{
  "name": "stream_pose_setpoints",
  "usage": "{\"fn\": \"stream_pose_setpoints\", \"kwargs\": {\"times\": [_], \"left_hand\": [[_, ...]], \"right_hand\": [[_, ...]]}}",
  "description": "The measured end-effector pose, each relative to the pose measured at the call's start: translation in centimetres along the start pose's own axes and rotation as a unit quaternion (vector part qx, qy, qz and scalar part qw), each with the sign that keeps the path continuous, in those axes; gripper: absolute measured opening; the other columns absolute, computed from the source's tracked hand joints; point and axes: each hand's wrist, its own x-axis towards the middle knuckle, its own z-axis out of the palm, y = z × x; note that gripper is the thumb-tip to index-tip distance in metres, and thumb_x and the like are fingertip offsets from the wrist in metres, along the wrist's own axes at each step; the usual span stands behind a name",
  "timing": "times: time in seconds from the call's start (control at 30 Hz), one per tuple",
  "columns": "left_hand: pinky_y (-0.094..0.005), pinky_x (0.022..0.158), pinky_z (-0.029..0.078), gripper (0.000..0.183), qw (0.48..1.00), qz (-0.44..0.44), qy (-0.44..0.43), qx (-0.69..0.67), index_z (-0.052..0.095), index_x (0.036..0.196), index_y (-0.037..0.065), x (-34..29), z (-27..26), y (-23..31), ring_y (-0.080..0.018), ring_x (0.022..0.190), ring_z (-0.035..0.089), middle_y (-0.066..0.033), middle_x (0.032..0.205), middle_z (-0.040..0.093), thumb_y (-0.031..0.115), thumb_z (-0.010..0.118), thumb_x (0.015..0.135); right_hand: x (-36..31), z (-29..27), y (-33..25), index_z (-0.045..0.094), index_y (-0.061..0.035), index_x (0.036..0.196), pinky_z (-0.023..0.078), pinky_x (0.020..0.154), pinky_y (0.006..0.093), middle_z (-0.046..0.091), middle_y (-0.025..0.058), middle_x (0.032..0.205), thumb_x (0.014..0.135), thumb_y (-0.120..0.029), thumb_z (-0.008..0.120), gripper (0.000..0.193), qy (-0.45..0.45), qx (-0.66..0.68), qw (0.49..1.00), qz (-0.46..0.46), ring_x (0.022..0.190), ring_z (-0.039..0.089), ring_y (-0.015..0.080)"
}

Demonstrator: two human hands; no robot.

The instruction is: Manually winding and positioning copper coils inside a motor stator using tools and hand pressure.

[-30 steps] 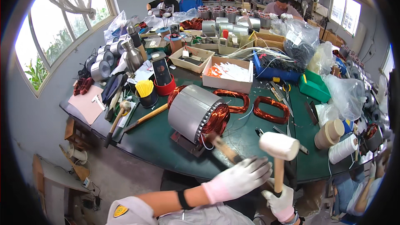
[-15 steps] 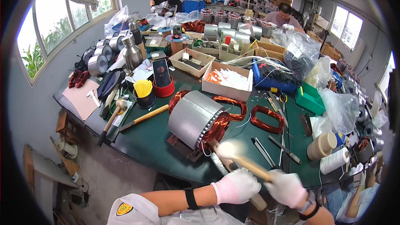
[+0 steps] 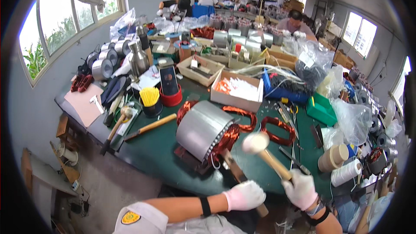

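Observation:
A grey metal motor stator lies on its side on a dark stand, copper windings bulging from its right end. In a white glove, my left hand is closed round a flat wooden bar. The bar's far tip is at the lower part of the windings; whether it touches them I cannot tell. My right hand, gloved too, grips the wooden handle of a mallet. Its pale round head is up above the table, apart from the bar, and slightly blurred.
Two loose copper coils lie beyond the mallet. Left of the stator are a wooden-handled tool, another mallet and a cup of yellow strips. A carton stands behind. Thread cones stand right. A co-worker sits far back.
The mallet has risen up and to the right, away from the wooden bar, and my right hand has shifted slightly right. My left hand still grips the bar in nearly the same place.

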Motion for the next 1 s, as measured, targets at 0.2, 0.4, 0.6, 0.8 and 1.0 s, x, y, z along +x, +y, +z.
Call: {"fn": "stream_pose_setpoints", "kwargs": {"times": [0.2, 0.4, 0.6, 0.8, 1.0], "left_hand": [[-0.0336, 0.07, 0.053, 0.014, 0.998, 0.008, -0.026, 0.061, 0.066, 0.077, 0.012, -0.1, 0.7, -0.7, -0.0212, 0.074, 0.069, -0.0029, 0.076, 0.068, 0.022, 0.066, 0.086], [-0.0421, 0.081, 0.059, 0.014, 0.992, 0.014, -0.117, -0.035, 0.067, 0.093, 0.003, 0.6, 3.3, -1.2, -0.0321, 0.076, 0.071, -0.0135, 0.078, 0.068, 0.013, 0.061, 0.087], [-0.0393, 0.066, 0.057, 0.015, 0.998, 0.026, 0.002, 0.05, 0.066, 0.074, 0.012, -0.7, 1.2, -1.1, -0.0229, 0.069, 0.07, -0.0046, 0.072, 0.067, 0.022, 0.065, 0.085], [-0.04, 0.068, 0.059, 0.018, 0.998, 0.002, -0.066, -0.009, 0.067, 0.07, 0.011, 0.3, 0.4, 0.4, -0.0265, 0.071, 0.073, -0.0083, 0.069, 0.068, 0.021, 0.064, 0.085], [-0.0369, 0.065, 0.053, 0.015, 0.998, 0.035, -0.041, 0.043, 0.065, 0.075, 0.011, -1.2, 0.0, 0.1, -0.0224, 0.069, 0.067, -0.0032, 0.07, 0.063, 0.022, 0.065, 0.085]], "right_hand": [[-1.5, -3.6, -3.1, 0.058, -0.0018, 0.108, 0.039, 0.044, 0.0252, 0.057, 0.0071, 0.072, 0.094, -0.006, 0.06, 0.015, 0.215, 0.399, 0.891, -0.024, 0.049, 0.05, 0.0121], [-0.6, 2.8, 1.0, 0.061, -0.0066, 0.088, 0.055, 0.056, 0.0456, 0.065, 0.0122, 0.073, 0.09, -0.028, 0.078, 0.027, -0.136, -0.104, 0.983, -0.06, 0.063, 0.067, 0.0376], [-1.0, -3.3, -4.0, 0.062, -0.0014, 0.092, 0.045, 0.049, 0.0355, 0.059, 0.0081, 0.073, 0.083, -0.014, 0.081, 0.024, 0.119, 0.198, 0.969, -0.082, 0.051, 0.054, 0.0218], [-1.9, 3.5, 1.7, 0.063, -0.003, 0.098, 0.055, 0.059, 0.0486, 0.067, 0.0208, 0.079, 0.093, -0.029, 0.077, 0.03, -0.142, -0.049, 0.987, 0.049, 0.066, 0.066, 0.0439], [-4.0, -3.3, -2.5, 0.064, -0.0029, 0.104, 0.05, 0.05, 0.0375, 0.064, 0.0095, 0.074, 0.089, -0.018, 0.079, 0.027, 0.155, 0.26, 0.951, 0.065, 0.054, 0.062, 0.0259]]}}
